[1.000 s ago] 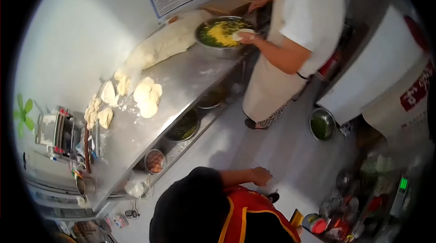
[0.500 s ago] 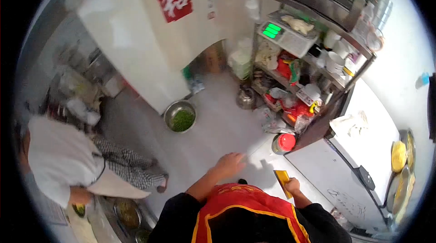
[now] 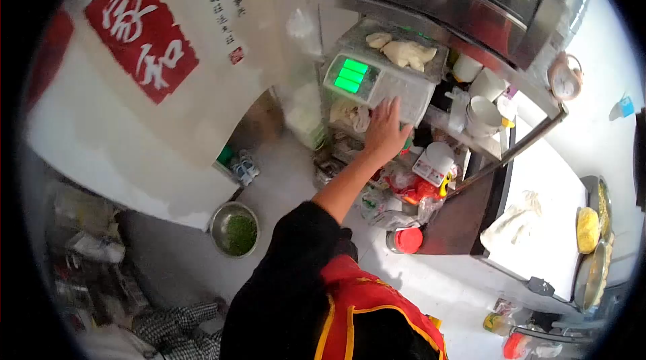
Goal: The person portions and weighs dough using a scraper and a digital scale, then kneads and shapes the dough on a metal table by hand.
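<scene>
We're reaching L hand (image 3: 385,134), fingers loose, to scale panel (image 3: 398,95), prob. needing light press; R hand hidden, state unclear.

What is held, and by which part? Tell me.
Nothing in the left hand, open at the scale. The right hand is out of view: cannot tell.

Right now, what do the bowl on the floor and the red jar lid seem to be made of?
The bowl looks like smooth stainless steel, silvery with a bright rim. The jar lid seems smooth plastic, evenly red, though painted metal is possible.
</scene>
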Motion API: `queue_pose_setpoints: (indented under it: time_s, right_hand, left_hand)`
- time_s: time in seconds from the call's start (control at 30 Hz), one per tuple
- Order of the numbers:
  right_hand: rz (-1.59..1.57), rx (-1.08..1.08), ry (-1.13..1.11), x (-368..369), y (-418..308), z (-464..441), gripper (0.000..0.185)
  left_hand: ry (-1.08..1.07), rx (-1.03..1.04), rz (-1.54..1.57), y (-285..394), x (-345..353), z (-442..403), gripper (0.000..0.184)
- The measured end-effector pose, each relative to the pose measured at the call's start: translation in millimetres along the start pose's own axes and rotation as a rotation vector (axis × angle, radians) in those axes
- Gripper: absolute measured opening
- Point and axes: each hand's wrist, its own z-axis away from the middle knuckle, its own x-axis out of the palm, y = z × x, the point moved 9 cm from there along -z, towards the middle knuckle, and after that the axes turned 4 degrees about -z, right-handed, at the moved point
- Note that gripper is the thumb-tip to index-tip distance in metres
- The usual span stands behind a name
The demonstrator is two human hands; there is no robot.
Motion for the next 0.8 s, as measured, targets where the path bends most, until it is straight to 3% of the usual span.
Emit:
queue_pose_setpoints:
  time_s: [0.07, 0.17, 0.27, 0.37, 0.4, 0.5, 0.53, 0.6, 0.67, 0.73, 0.77, 0.8]
  right_hand:
    - [-0.080, 0.013, 0.050, -6.2, -29.8, 14.7, 0.029]
    - [-0.222, -0.010, 0.102, -16.3, -80.4, 29.1, 0.029]
    - [-0.425, -0.068, 0.119, -31.1, -126.4, 39.6, 0.029]
    - [-0.516, -0.121, 0.160, -50.0, -176.9, 52.7, 0.029]
    - [-0.331, -0.100, 0.238, -52.9, -186.0, 46.4, 0.025]
    - [-0.341, -0.146, 0.245, -24.1, -168.1, 10.3, 0.024]
    - [-0.534, -0.012, 0.207, -3.8, -138.8, -9.6, 0.024]
    - [-0.261, -0.061, 0.198, -29.0, -173.2, 12.5, 0.024]
    - [-0.157, -0.082, 0.191, -29.6, -183.2, 12.3, 0.024]
    - [-0.218, -0.062, 0.187, 14.5, -122.0, -28.2, 0.023]
    - [-0.188, -0.073, 0.225, 0.1, -138.7, -14.5, 0.024]
    - [-0.158, -0.082, 0.264, -24.9, -173.0, 11.2, 0.024]
  left_hand:
    - [0.050, 0.048, -0.027, -2.4, 11.6, -67.2, 0.074]
    - [-0.054, 0.068, -0.171, -19.5, 37.4, -159.2, 0.084]
    - [-0.335, 0.154, -0.307, -41.3, 63.0, -221.3, 0.094]
    - [-0.595, 0.317, -0.178, -62.8, 102.3, -248.5, 0.093]
    - [-0.574, 0.306, -0.091, -68.0, 109.6, -250.5, 0.079]
    - [-0.541, 0.308, -0.046, -47.2, 87.3, -246.5, 0.060]
    - [-0.368, 0.405, -0.105, -47.3, 87.2, -243.1, 0.056]
    - [-0.012, 0.586, -0.220, -54.4, 95.5, -223.9, 0.050]
    - [0.063, 0.573, -0.156, -48.3, 56.5, -213.8, 0.050]
    - [0.068, 0.544, -0.124, -61.2, 34.6, -217.1, 0.049]
    - [0.042, 0.521, -0.130, -75.0, 30.1, -229.4, 0.048]
    - [-0.161, 0.323, -0.067, -92.7, 23.4, -245.0, 0.045]
